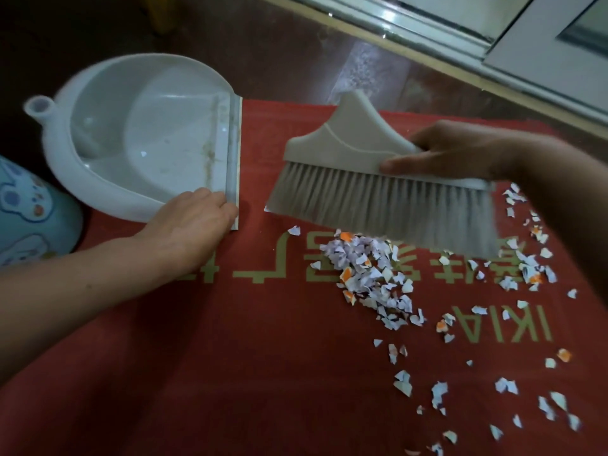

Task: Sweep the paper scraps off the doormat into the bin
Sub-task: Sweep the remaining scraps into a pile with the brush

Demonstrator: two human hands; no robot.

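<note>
A red doormat (263, 357) with beige lettering covers the floor in front of me. Torn paper scraps (371, 278) lie heaped near its middle, and loose ones scatter to the right and lower right. My right hand (460, 153) grips the head of a grey hand brush (371, 179), whose bristles hang just above the heap. A white dustpan (144, 133) lies at the mat's left edge, mouth facing the heap, almost empty. My left hand (194, 222) rests on the dustpan's near corner by its lip, fingers curled over the rim.
A pale blue patterned bin (29, 212) stands at the far left, beside the dustpan. A white door frame and threshold (493, 44) run along the top right. Dark floor surrounds the mat.
</note>
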